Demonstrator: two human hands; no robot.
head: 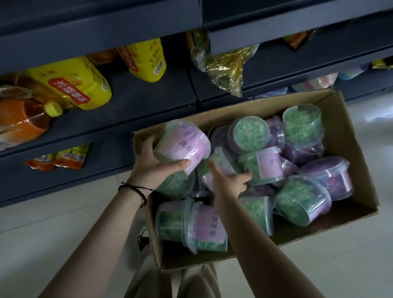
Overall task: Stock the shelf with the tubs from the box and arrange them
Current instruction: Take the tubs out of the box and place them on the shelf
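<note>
Left hand (150, 166) grips a pink-labelled tub (184, 143), tipped on its side over the left end of the cardboard box (347, 127). Right hand (229, 182) just beside it, thumb and fingers curled round a second tub (222, 161) in the heap. More tubs (301, 204) jumbled inside. Box on pale floor (376, 245), against the dark shelf (148, 91). Yellow bottles (78, 80) left, gold tinsel bag (227, 69) hanging near the box's far wall; bare shelf between them.

Clear tubs (302, 206), green/purple fill, jumbled in cardboard box (346, 142)
</note>
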